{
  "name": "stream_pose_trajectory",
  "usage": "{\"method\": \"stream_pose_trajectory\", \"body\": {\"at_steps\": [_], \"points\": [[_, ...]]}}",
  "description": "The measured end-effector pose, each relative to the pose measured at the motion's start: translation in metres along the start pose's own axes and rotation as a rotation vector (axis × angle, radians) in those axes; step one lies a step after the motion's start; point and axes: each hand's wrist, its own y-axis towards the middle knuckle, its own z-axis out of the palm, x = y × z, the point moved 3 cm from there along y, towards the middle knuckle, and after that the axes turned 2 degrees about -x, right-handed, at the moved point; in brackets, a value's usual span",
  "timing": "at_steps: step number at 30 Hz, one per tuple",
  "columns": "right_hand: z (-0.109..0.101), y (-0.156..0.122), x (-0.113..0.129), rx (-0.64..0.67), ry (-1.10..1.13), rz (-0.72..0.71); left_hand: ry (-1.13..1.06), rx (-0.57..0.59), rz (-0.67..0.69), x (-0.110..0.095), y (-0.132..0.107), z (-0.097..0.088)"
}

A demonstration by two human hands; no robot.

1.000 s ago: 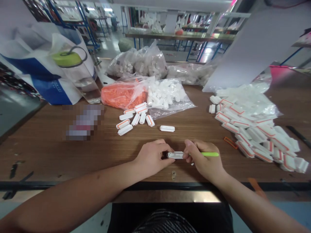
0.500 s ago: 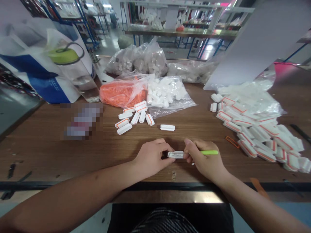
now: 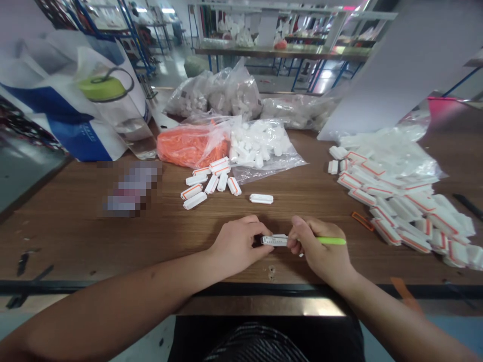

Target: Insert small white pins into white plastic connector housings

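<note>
My left hand [image 3: 237,244] is closed around the left end of a small white plastic part [image 3: 276,241], pinched between thumb and fingers low over the table. A row of small dark marks runs along the part's near side. In my right hand [image 3: 322,251] is a thin tool with a bright green handle [image 3: 332,241]. Its slim metal tip lies along the top of the white part; my fingers hide the middle of the tool, and its exact kind does not show. One finished-looking white piece [image 3: 261,199] lies just beyond my hands.
Several white pieces with orange trim [image 3: 192,191] lie ahead on the left. A larger pile of them [image 3: 405,236] is on the right, beside a loose orange frame [image 3: 363,221]. Bags of orange parts [image 3: 192,146] and white parts [image 3: 260,143] stand behind. A green-lidded bottle [image 3: 103,89] is far left.
My right hand has moved slightly to the right with the green-handled tool. My left hand keeps its hold on the white part; the whole view has shifted a little.
</note>
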Motion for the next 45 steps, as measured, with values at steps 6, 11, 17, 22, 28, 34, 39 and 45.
{"method": "stream_pose_trajectory", "body": {"at_steps": [6, 11, 17, 22, 28, 34, 39, 45], "points": [[0.001, 0.001, 0.004, 0.031, -0.065, -0.043, -0.016, 0.001, -0.018, 0.0, 0.0, 0.0], [0.003, 0.002, 0.014, 0.06, -0.214, -0.154, 0.01, 0.02, -0.042, -0.001, 0.001, -0.001], [0.0, -0.001, 0.009, 0.01, -0.108, -0.121, 0.008, 0.018, -0.053, -0.001, 0.001, -0.001], [0.0, 0.0, 0.009, 0.034, -0.11, -0.118, 0.013, 0.024, -0.052, -0.002, 0.001, 0.0], [0.002, 0.003, 0.012, 0.051, -0.139, -0.11, 0.002, 0.022, -0.047, -0.002, 0.001, -0.001], [0.0, 0.001, 0.007, 0.011, -0.091, -0.058, -0.007, 0.021, -0.034, -0.001, 0.001, 0.0], [0.002, 0.003, 0.009, 0.052, -0.125, -0.069, 0.004, 0.025, -0.039, -0.002, 0.0, -0.001], [-0.001, -0.001, 0.006, 0.006, -0.053, -0.034, -0.009, 0.029, -0.058, -0.003, 0.001, -0.001]]}}
